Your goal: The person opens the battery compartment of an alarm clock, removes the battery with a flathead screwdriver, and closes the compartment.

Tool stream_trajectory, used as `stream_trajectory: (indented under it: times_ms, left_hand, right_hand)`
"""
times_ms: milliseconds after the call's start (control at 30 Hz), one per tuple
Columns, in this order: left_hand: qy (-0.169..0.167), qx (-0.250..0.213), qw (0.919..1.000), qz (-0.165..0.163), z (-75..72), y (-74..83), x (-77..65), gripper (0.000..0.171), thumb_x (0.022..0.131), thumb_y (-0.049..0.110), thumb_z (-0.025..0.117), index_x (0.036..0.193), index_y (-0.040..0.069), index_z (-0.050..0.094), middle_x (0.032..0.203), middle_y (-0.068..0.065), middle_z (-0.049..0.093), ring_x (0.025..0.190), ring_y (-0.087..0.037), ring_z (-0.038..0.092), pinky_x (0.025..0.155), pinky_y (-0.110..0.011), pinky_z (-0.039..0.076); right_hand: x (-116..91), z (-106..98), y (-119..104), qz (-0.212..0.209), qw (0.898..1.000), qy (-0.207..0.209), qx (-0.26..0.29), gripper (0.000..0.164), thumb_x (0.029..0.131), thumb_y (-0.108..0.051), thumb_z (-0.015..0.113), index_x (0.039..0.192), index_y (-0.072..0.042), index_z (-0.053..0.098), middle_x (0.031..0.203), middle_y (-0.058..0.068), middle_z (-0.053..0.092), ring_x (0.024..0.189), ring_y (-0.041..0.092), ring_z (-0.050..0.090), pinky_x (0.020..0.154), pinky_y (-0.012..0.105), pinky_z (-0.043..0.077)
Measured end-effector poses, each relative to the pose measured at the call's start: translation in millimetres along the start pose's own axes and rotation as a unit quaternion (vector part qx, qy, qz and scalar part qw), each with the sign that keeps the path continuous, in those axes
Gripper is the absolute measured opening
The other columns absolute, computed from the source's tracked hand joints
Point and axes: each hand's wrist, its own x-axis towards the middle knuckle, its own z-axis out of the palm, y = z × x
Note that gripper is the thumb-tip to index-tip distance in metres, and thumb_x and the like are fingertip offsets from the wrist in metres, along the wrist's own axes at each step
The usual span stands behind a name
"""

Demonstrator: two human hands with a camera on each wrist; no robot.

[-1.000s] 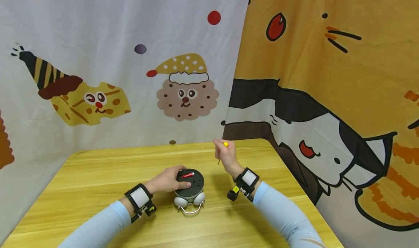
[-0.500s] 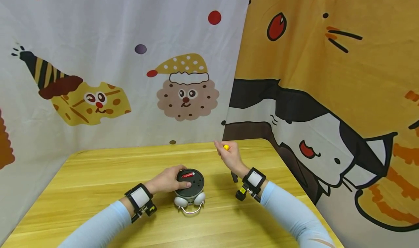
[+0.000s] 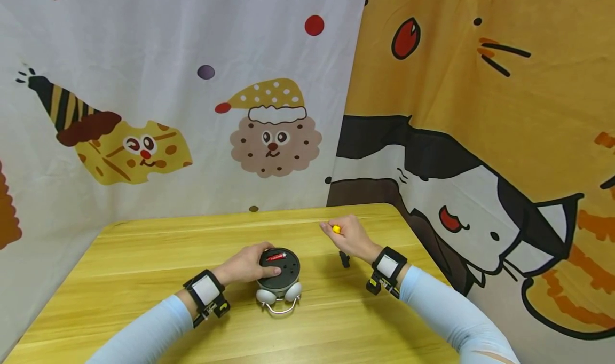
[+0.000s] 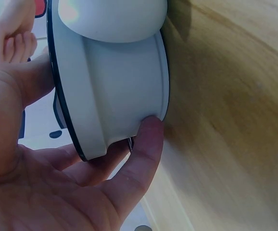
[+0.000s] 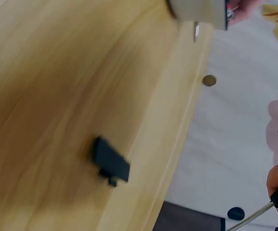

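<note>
A twin-bell alarm clock (image 3: 280, 270) lies face down on the table, its black back up and its bells and handle toward me. A red battery (image 3: 276, 256) sits in the back's open compartment. My left hand (image 3: 246, 264) grips the clock's left side, thumb on the back; in the left wrist view, fingers curl under its white casing (image 4: 122, 91). My right hand (image 3: 353, 237) holds a screwdriver (image 3: 337, 229) with a yellow handle end, above the table. Its metal shaft (image 5: 252, 216) shows in the right wrist view. Below that hand lies a small black cover (image 3: 344, 259).
The wooden table (image 3: 182, 241) meets a white cartoon-printed curtain (image 3: 158, 44) at the back. An orange printed curtain (image 3: 461, 76) hangs along the right side. Both wrists wear camera straps.
My right hand has moved right and a little nearer with the screwdriver, and its shaft has turned out of head view. The black cover has come into sight. My left hand and the clock stay put.
</note>
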Motion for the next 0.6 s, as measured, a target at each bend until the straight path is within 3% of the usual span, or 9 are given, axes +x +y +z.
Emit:
stream_trajectory:
  times_ms: [133,267,467,600]
  left_hand:
    - [0.000,-0.002,1.0000,0.003,0.2,-1.0,-0.3,0.070,0.096,0.038,0.092,0.151,0.006,0.063,0.133,-0.012,0.076,0.116,-0.023,0.071,0.104,-0.051,0.059]
    - [-0.001,-0.004,1.0000,0.005,0.9,-2.6,0.1,0.070,0.096,0.039,0.092,0.151,0.007,0.063,0.132,-0.011,0.076,0.116,-0.023,0.071,0.104,-0.052,0.059]
    - [-0.001,-0.004,1.0000,0.001,0.6,-2.3,-0.3,0.071,0.095,0.038,0.092,0.152,0.008,0.062,0.135,-0.012,0.076,0.120,-0.024,0.071,0.107,-0.053,0.059]
    - [0.000,-0.003,1.0000,-0.001,0.7,-1.5,-0.9,0.071,0.095,0.038,0.092,0.152,0.007,0.062,0.136,-0.012,0.076,0.121,-0.025,0.071,0.108,-0.054,0.059]
  right_hand:
    - [-6,-3,9,-0.018,0.998,-0.015,-0.051,0.057,0.111,-0.022,0.069,0.058,-0.023,0.048,0.055,-0.020,0.033,0.049,-0.009,0.031,0.051,0.015,0.026]
    - [-12,-5,16,-0.006,0.994,-0.036,-0.102,0.056,0.111,-0.024,0.068,0.058,-0.024,0.049,0.053,-0.019,0.033,0.046,-0.009,0.029,0.049,0.015,0.025]
    - [-22,-8,27,0.104,0.972,-0.075,-0.195,0.056,0.112,-0.033,0.065,0.059,-0.027,0.049,0.052,-0.017,0.036,0.048,0.000,0.035,0.050,0.020,0.026]
    - [-29,-8,39,0.175,0.956,-0.088,-0.218,0.054,0.111,-0.036,0.065,0.060,-0.025,0.050,0.055,-0.011,0.043,0.052,0.007,0.043,0.052,0.024,0.031]
